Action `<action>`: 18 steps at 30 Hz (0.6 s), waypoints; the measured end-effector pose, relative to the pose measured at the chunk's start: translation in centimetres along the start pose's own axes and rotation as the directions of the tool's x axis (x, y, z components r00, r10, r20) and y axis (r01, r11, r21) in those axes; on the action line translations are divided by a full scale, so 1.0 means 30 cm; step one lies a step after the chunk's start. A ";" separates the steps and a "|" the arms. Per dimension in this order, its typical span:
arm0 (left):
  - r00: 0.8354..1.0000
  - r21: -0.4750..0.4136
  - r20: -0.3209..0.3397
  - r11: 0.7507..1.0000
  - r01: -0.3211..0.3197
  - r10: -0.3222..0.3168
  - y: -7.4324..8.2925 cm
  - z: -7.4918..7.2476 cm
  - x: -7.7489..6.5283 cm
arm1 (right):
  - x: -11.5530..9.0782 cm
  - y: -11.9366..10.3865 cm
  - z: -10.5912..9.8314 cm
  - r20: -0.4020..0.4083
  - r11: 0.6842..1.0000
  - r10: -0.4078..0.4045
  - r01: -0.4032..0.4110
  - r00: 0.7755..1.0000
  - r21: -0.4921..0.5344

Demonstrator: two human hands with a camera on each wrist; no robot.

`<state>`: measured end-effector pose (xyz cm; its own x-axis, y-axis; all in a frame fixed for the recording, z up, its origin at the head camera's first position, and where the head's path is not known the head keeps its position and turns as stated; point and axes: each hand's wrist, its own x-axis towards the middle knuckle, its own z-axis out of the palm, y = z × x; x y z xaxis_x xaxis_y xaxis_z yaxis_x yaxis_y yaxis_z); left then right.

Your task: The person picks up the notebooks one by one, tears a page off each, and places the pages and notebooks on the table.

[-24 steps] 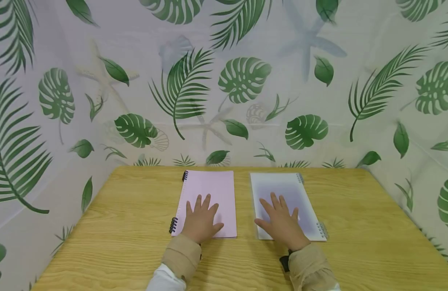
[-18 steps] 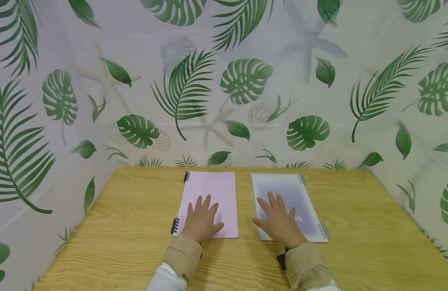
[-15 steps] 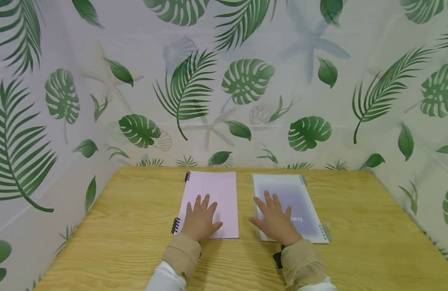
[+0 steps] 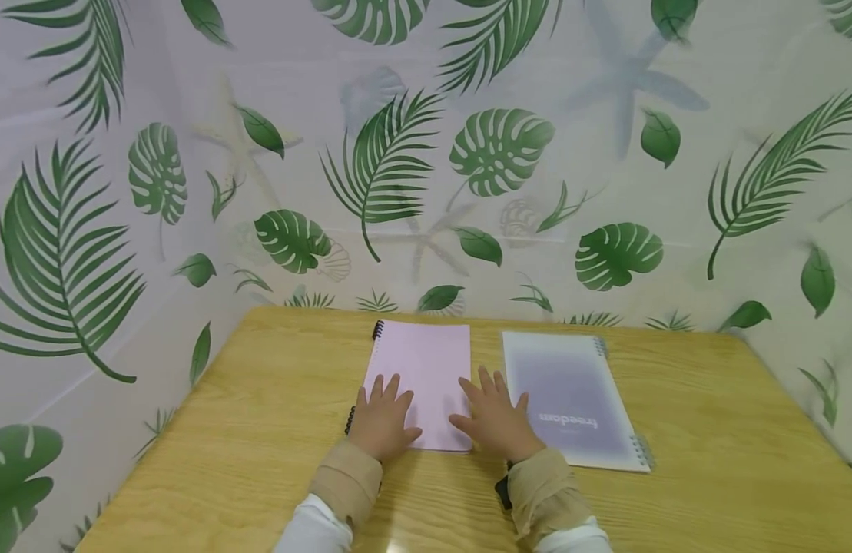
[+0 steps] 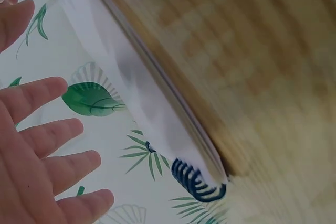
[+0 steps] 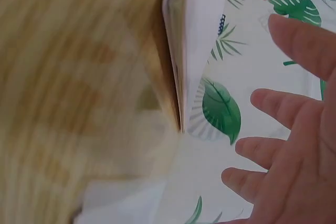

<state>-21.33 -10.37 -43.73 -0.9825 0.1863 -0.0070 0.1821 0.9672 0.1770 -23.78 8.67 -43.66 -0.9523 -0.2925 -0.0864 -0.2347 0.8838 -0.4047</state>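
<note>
A pink spiral notebook (image 4: 426,353) with black coils lies on the table. Over its lower left part is my left hand (image 4: 382,418), fingers spread and straight. My right hand (image 4: 498,418), also spread, hovers by the pink notebook's lower right edge. In the left wrist view, air separates the left hand (image 5: 37,156) from the notebook's coiled edge (image 5: 195,179). The right wrist view likewise has the right hand (image 6: 294,129) apart from the pink notebook (image 6: 197,35). To the right lies a white and purple spiral notebook (image 4: 571,384), its word "freedom" upside down.
The wooden table (image 4: 260,476) extends to both sides of the notebooks. Behind it hangs a white cloth (image 4: 412,46) printed with green leaves, which also covers both sides.
My right hand has moved left, off the white and purple notebook to the pink one's right edge. The word "freedom" is uncovered. My left hand stays spread; the head view has turned slightly left.
</note>
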 end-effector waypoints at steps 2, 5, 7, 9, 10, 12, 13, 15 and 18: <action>1.000 0.000 0.014 1.000 -0.009 0.009 -0.009 -0.003 -0.005 | 0.010 -0.010 0.016 0.000 1.000 -0.006 0.006 1.000 -0.014; 0.998 -0.006 0.057 0.999 -0.038 0.039 -0.019 -0.007 -0.013 | 0.020 -0.025 0.039 -0.010 0.999 -0.031 0.031 0.999 -0.014; 0.994 0.005 0.090 0.998 -0.066 0.065 -0.026 -0.008 -0.018 | 0.022 -0.034 0.053 -0.009 0.999 -0.054 0.054 0.999 0.000; 0.988 0.008 0.130 0.997 -0.081 0.080 -0.029 -0.003 -0.023 | 0.021 -0.038 0.063 -0.007 0.997 -0.075 0.075 0.997 0.013; 0.985 0.013 0.148 0.996 -0.089 0.086 -0.029 0.002 -0.024 | 0.020 -0.037 0.067 -0.006 0.996 -0.083 0.083 0.997 0.019; 0.981 0.024 0.169 0.994 -0.104 0.099 -0.032 0.013 -0.022 | 0.019 -0.035 0.072 -0.002 0.995 -0.095 0.095 0.996 0.031; 0.979 0.033 0.172 0.993 -0.116 0.108 -0.033 0.019 -0.019 | 0.019 -0.034 0.074 -0.001 0.994 -0.100 0.100 0.995 0.033; 0.977 0.068 0.166 0.987 -0.145 0.132 -0.039 0.031 -0.008 | 0.021 -0.031 0.076 0.009 0.994 -0.101 0.100 0.995 0.038; 0.974 0.150 0.133 0.967 -0.205 0.186 -0.045 0.042 0.009 | 0.022 -0.028 0.074 0.043 0.995 -0.086 0.083 0.995 0.064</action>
<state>-21.80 -11.40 -45.22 -0.9173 0.3843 -0.1043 0.3839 0.9231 0.0250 -23.79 6.93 -45.41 -0.9195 -0.3827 -0.0900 -0.3003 0.8314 -0.4675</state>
